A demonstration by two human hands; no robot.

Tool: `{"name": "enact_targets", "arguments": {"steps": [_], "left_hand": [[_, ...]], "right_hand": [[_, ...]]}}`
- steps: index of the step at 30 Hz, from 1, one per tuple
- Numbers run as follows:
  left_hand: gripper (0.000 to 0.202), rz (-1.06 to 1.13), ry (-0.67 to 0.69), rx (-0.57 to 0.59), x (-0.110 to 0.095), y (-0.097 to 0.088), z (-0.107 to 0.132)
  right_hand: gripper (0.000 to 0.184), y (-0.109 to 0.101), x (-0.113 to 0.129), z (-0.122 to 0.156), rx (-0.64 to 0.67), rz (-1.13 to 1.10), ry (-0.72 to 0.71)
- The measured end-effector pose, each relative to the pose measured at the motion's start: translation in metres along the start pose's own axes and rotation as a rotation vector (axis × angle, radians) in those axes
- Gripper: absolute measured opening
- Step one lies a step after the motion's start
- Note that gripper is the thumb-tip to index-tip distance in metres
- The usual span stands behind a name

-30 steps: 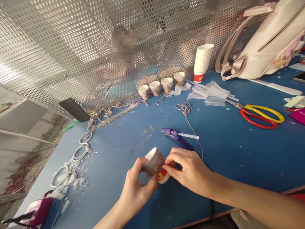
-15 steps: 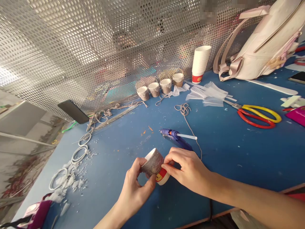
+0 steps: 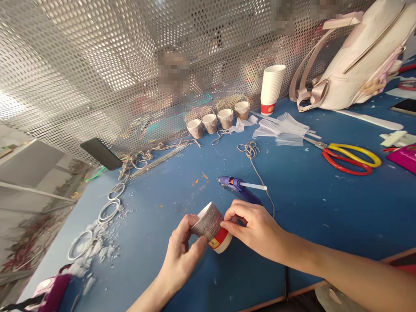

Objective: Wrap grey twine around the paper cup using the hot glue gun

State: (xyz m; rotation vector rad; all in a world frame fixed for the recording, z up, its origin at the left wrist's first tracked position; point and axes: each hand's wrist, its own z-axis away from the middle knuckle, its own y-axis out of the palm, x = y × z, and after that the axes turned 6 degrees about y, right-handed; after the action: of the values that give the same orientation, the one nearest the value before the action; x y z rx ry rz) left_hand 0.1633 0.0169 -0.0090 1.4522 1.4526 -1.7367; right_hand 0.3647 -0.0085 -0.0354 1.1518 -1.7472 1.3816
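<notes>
Both my hands hold a small paper cup (image 3: 212, 226) lying on its side just above the blue table (image 3: 325, 208). Brownish-grey wrapping covers most of the cup; a red and white band shows at its base. My left hand (image 3: 183, 255) grips it from below and the left, thumb on the wrapping. My right hand (image 3: 255, 229) pinches the wrapping at the cup's right side with its fingertips. A blue glue gun (image 3: 238, 187) with a white glue stick lies just beyond my right hand.
Several wrapped cups (image 3: 216, 119) and a stack of white paper cups (image 3: 272, 86) stand by the perforated metal screen. Red and yellow scissors (image 3: 347, 157), clear plastic strips (image 3: 282, 128), a string coil (image 3: 250, 149), wire rings (image 3: 108, 208), a phone (image 3: 100, 154) and a pale backpack (image 3: 360, 60) lie around.
The cup has turned slightly in my hands, showing more of its red and white base. My right fingertips shifted along the wrapping. Both hands stayed in place.
</notes>
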Motion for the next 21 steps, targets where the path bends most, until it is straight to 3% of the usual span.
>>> {"name": "enact_targets", "arguments": {"steps": [5,13,21], "left_hand": [[0.024,0.064,-0.037,0.028,0.007,0.000,0.000],[0.020,0.245,-0.071,0.075,0.020,0.002,-0.009],[0.015,0.304,-0.094,0.132,0.017,-0.005,-0.029]], "right_hand": [[0.015,0.000,0.002,-0.002,0.045,-0.056,0.069],[0.017,-0.004,0.002,-0.012,0.202,-0.430,0.379],[0.022,-0.006,0.006,-0.019,0.213,-0.465,0.454]]}}
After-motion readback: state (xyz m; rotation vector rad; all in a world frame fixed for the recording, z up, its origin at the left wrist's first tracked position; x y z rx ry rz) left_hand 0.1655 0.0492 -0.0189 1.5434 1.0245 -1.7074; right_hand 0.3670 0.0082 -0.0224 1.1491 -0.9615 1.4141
